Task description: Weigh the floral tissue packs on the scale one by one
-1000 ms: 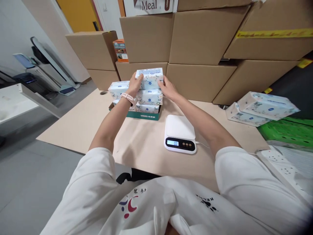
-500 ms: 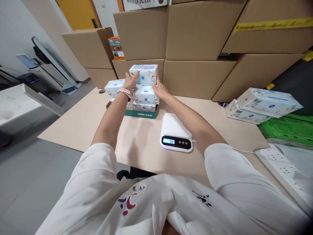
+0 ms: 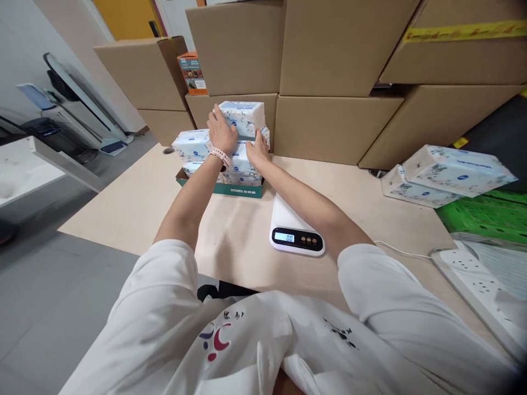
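Observation:
A white, flower-printed tissue pack (image 3: 247, 118) sits at the top of a stack in a shallow green carton tray (image 3: 242, 191). My left hand (image 3: 222, 131), with a pink watch on its wrist, is closed around the left end of this pack, thumb at the front. My right hand (image 3: 258, 151) presses at its lower right front corner, partly over the tissue pack (image 3: 241, 159) beneath. Another tissue pack (image 3: 191, 144) tops the left side of the tray. My hands hide part of the stack.
A white scale (image 3: 297, 240) reading 0.0 lies under my right forearm. Cardboard boxes (image 3: 321, 129) form a wall behind the table. Two more tissue packs (image 3: 453, 170) lean at the right by a green crate (image 3: 486, 214). A power strip (image 3: 469, 271) lies at the right edge.
The top pack has shifted slightly back and turned a little. My left hand has come further round its left front; my right hand has moved from its right side to the front corner.

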Available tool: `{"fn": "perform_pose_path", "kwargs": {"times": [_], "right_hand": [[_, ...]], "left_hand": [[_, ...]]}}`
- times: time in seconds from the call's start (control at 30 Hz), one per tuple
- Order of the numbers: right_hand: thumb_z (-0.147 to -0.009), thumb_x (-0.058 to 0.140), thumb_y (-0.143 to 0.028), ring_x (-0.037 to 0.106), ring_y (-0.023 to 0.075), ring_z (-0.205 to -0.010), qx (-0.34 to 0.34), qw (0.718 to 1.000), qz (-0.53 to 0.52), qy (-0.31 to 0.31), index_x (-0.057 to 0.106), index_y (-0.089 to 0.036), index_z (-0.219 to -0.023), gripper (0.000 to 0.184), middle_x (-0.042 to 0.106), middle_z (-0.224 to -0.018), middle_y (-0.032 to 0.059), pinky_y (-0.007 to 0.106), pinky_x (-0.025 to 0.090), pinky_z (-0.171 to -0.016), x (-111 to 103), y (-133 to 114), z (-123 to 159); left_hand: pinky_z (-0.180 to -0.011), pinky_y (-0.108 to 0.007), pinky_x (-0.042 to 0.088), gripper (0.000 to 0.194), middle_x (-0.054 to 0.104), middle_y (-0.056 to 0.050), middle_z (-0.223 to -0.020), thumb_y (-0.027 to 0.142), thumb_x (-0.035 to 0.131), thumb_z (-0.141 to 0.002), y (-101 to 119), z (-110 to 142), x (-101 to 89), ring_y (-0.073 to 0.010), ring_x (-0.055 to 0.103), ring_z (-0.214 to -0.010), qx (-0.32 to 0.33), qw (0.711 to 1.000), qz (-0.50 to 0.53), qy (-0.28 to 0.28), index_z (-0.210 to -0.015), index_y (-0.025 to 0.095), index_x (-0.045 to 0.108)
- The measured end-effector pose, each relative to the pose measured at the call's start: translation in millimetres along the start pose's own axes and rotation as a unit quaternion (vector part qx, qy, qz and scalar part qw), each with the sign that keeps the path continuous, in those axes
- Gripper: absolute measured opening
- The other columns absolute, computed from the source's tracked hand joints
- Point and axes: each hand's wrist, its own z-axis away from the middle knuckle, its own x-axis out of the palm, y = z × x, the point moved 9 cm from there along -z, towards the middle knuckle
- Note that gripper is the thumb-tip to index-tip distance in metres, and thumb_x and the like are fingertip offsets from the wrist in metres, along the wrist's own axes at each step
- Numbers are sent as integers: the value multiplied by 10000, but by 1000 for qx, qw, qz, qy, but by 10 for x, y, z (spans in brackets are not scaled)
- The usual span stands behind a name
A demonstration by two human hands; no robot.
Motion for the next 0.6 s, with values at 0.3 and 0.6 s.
{"fn": "perform_pose_path", "kwargs": {"times": [0.3, 0.6], "right_hand": [[-1076, 393, -524, 205, 272, -1760, -172, 974, 44, 141, 316, -232, -1732, 722, 272, -1864, 75, 619, 153, -1447, -1022, 332, 356], [-1099, 55, -525, 374, 230, -1707, -175, 870, -36, 459, 519, -518, -1467, 593, 513, -1656, -97, 534, 306, -1350, -4581, 3096, 1173]], "left_hand": [[-1448, -392, -7, 819, 255, -6, -1843, 44, 675, -950, 956, 491, 0, -154, 126, -1684, 108, 990, -96, -5, -1676, 120, 303], [-1297, -394, 453, 366, 613, 9, -1637, 260, 611, -1016, 1857, 1438, 1389, -225, 528, -1564, 58, 945, 152, -284, -1372, 319, 671]]}}
